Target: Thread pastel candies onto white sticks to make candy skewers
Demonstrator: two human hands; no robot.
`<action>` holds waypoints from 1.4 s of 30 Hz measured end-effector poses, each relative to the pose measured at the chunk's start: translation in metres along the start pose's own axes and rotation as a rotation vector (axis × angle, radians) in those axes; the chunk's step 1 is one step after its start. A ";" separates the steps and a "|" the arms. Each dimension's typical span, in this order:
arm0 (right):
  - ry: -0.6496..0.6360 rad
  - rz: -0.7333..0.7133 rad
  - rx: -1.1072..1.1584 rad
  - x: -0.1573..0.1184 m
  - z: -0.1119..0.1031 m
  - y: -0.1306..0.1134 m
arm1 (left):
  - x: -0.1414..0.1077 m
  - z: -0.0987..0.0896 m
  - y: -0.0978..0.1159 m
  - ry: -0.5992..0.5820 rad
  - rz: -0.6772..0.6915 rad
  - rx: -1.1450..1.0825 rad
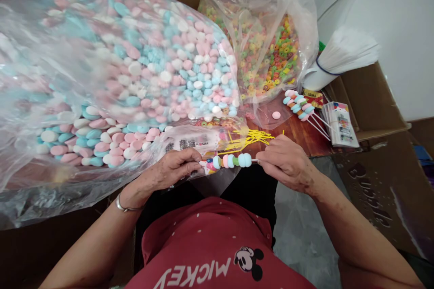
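We find the right hand (288, 162) closed, fingertips pinching the white stick (255, 160) of a marshmallow skewer (230, 161); the left hand (181, 168) pinches a printed plastic sleeve (208, 166) at the opposite end; the skewer spans between both hands; beyond it we note yellow twist ties (256, 137); farther out, a marshmallow bag (101, 45), a cereal-ring bag (264, 31) and assembled skewers (299, 106).

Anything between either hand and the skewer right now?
Nothing visible for the right hand: it grips the stick. At the left hand, a printed bag meets the skewer's end.
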State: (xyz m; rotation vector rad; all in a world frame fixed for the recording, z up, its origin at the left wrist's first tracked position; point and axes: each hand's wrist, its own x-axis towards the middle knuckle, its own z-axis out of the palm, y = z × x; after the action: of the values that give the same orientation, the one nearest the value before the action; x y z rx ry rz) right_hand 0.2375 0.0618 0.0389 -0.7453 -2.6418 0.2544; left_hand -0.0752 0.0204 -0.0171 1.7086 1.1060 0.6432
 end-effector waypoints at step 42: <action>0.162 -0.144 -0.087 0.013 0.010 0.002 | -0.001 -0.004 -0.004 0.222 0.249 0.331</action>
State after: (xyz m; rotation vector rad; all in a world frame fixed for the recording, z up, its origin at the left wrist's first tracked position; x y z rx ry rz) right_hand 0.2244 0.0696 0.0328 -0.5725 -2.5502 0.0377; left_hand -0.0800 0.0213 -0.0190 2.1211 1.2147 0.8583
